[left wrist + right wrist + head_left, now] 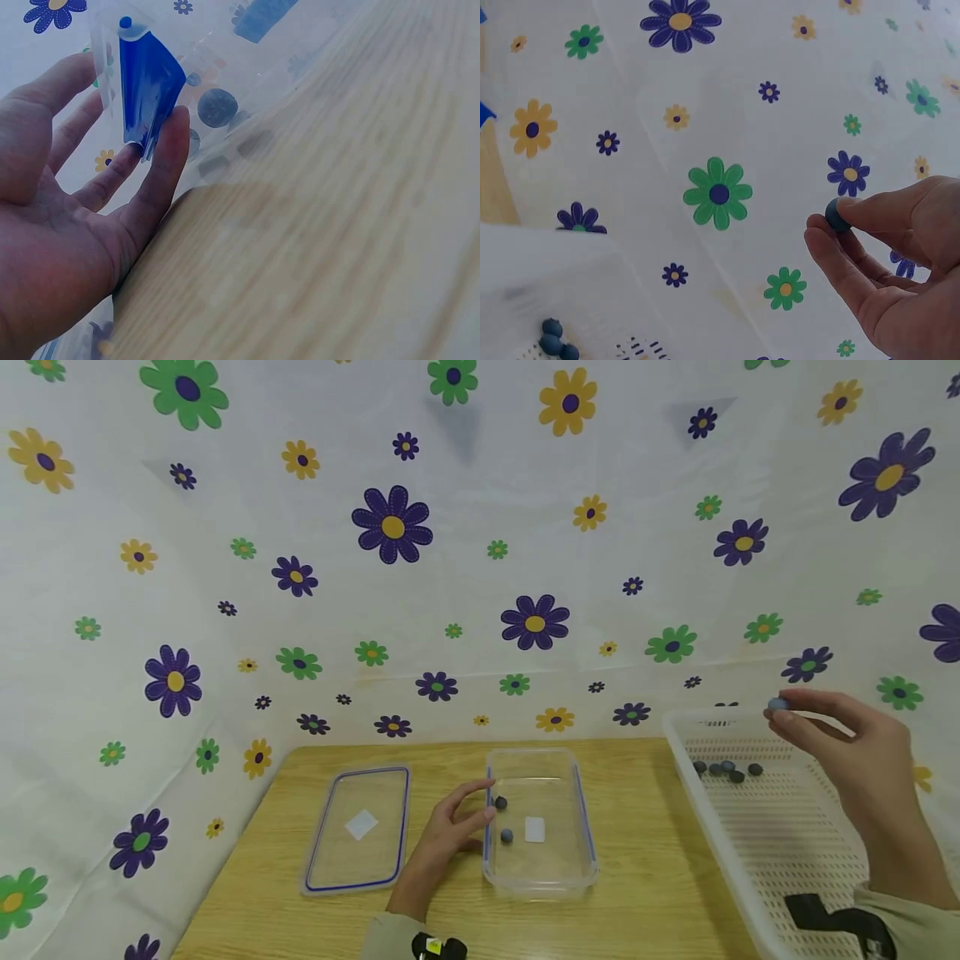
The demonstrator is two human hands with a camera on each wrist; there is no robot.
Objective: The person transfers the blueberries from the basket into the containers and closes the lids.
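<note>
My right hand (847, 735) pinches a blueberry (837, 216) between thumb and fingertips, above the far end of a white plastic basket (712, 835). Several blueberries (737, 777) lie on the basket floor near its far left corner. At the middle of the table, a clear box (555, 868) with blue edging holds two blueberries (507, 836) along its left side. My left hand (447, 837) is beside that box, fingers spread and fingertips resting against its left wall. In the left wrist view, the fingers touch the box's blue edge (142, 82).
A clear lid (352, 852) with a blue seal lies flat on the wooden table (630, 910), left of the box. A pale label (535, 829) shows at the box's bottom. Flower-patterned white cloth (465, 585) hangs behind and to the left of the table.
</note>
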